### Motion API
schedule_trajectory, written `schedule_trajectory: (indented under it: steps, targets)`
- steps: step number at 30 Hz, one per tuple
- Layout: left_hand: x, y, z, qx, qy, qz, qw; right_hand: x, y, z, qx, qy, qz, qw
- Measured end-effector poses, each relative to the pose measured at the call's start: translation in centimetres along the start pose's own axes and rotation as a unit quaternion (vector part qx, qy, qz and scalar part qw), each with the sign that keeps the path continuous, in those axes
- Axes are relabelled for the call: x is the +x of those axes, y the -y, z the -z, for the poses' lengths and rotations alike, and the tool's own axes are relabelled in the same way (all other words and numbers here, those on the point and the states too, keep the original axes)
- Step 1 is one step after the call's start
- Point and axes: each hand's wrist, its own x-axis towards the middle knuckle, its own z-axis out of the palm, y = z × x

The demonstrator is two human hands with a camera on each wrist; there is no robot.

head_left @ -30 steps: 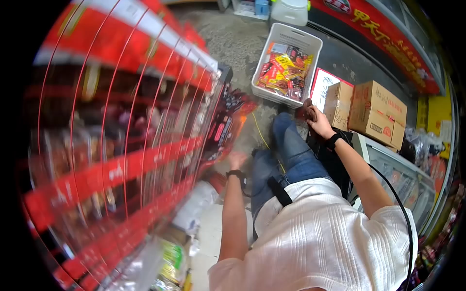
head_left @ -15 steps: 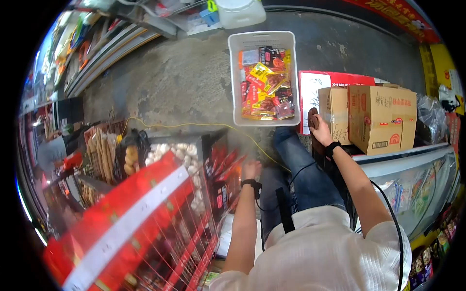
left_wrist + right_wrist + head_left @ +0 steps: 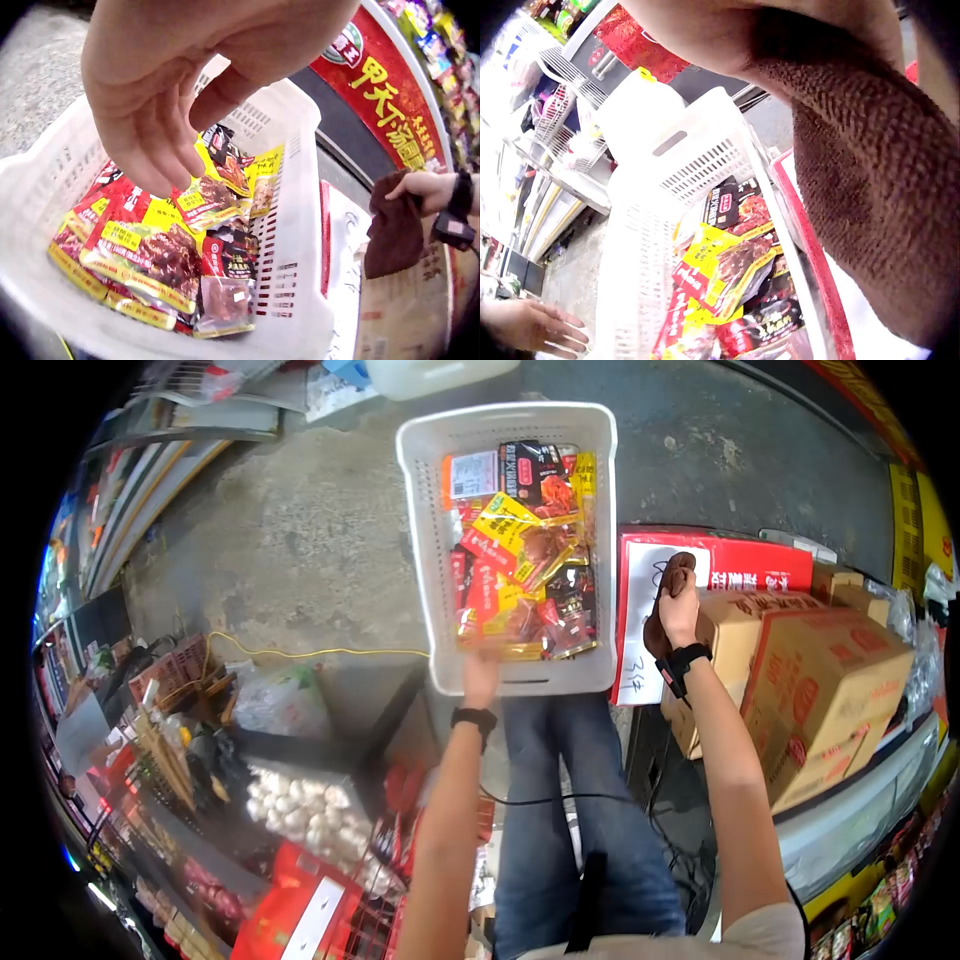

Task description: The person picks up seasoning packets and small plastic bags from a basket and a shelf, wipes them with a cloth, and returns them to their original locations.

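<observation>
A white plastic basket holds several food packets in red, yellow and black wrappers. My left hand, blurred in the head view, is over the basket's near left edge. Seen from the left wrist, its fingers hang loosely bent above the packets, holding nothing. To the right of the basket, my right hand grips a brown towel. The cloth dangles from the hand and fills much of the right wrist view, where its nap shows. It hangs over a red and white carton.
Cardboard boxes are stacked at the right, on a glass-topped freezer. On the left stand a crate of garlic bulbs and a red wire rack. A yellow cord runs across the concrete floor. A white jug is behind the basket.
The view has swung from the red rack toward the basket, which now appears closer. My left hand has moved from beside the rack to the basket. The right hand keeps the towel.
</observation>
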Motion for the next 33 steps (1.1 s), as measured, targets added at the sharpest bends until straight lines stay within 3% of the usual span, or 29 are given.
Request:
schedule_trajectory:
  steps: [1,2,3,5,7,8,10,11,12,13,15,17,19,20,21,22,23,25,29,31,33]
  targets:
    - [1.7,0.0,-0.6,0.028,-0.008,-0.019,0.999,1.2,-0.3,-1.5,-0.009,0.009,-0.003,1.0]
    - [2.1,-3.3,-1.0,0.032,-0.026,-0.065,0.997,2.2,-1.1,-3.0,-0.012,0.005,-0.019,1.0]
    - [3.6,-5.5,-2.1,0.015,-0.029,0.02,0.999,2.9,-1.6,-4.3,-0.012,-0.002,-0.036,0.999]
    - [8.3,-3.9,-4.7,0.182,-0.019,-0.047,0.982,2.7,-1.7,-6.0,-0.005,0.036,-0.068,0.997]
    - [12.8,-3.5,-7.5,0.21,-0.002,-0.103,0.972,2.0,-2.5,-8.1,-0.035,-0.063,0.0,0.997]
    - [14.6,-3.3,-9.2,0.184,-0.003,-0.124,0.975,1.9,-3.2,-8.7,-0.046,-0.081,0.046,0.995]
    - [18.1,-4.6,-12.0,0.191,0.014,-0.131,0.973,2.1,-4.0,-8.8,-0.047,-0.063,0.046,0.996]
    - [20.2,-3.9,-13.8,0.112,0.015,-0.136,0.984,2.3,-4.1,-8.5,-0.044,-0.053,0.056,0.996]
    - [21.6,-3.3,-15.4,-0.047,0.06,-0.037,0.996,2.3,-3.7,-8.2,-0.026,-0.041,0.057,0.997]
    - [23.3,-3.8,-16.5,-0.203,0.105,0.052,0.972,2.3,-3.8,-8.2,-0.016,-0.042,0.073,0.996]
    - [24.8,-4.4,-18.1,-0.41,0.096,0.176,0.89,2.4,-3.9,-8.1,-0.016,-0.034,0.067,0.997]
    - [27.1,-4.0,-19.6,-0.456,0.06,0.239,0.855,2.4,-4.1,-8.0,-0.003,-0.031,0.075,0.997]
    - [27.8,-4.1,-20.7,-0.482,0.044,0.202,0.852,2.5,-3.9,-7.9,-0.017,-0.023,0.067,0.997]
    - [30.6,0.2,-22.0,-0.401,0.071,0.076,0.91,2.7,-3.9,-7.6,-0.011,-0.006,0.061,0.998]
    - [31.1,0.9,-21.8,-0.311,0.097,-0.052,0.944,2.8,-4.0,-7.4,-0.005,0.012,0.054,0.998]
    - [31.0,1.8,-22.1,-0.331,0.093,-0.063,0.937,2.7,-4.3,-7.3,-0.014,0.014,0.064,0.998]
    - [31.6,1.9,-23.0,-0.359,0.004,-0.006,0.933,2.8,-4.3,-7.4,-0.013,0.015,0.06,0.998]
    - [29.5,-2.8,-22.7,-0.56,-0.124,0.147,0.806,2.8,-4.3,-7.3,-0.016,0.024,0.057,0.998]
    - [30.0,-2.9,-22.3,-0.516,-0.151,0.159,0.828,2.8,-4.5,-7.4,-0.022,0.016,0.073,0.997]
    - [29.0,-4.1,-21.6,-0.451,-0.145,0.174,0.863,2.8,-4.3,-7.5,-0.028,0.011,0.075,0.997]
    - [27.4,-5.1,-20.7,-0.447,-0.091,0.113,0.883,2.7,-4.3,-7.3,-0.035,0.014,0.074,0.997]
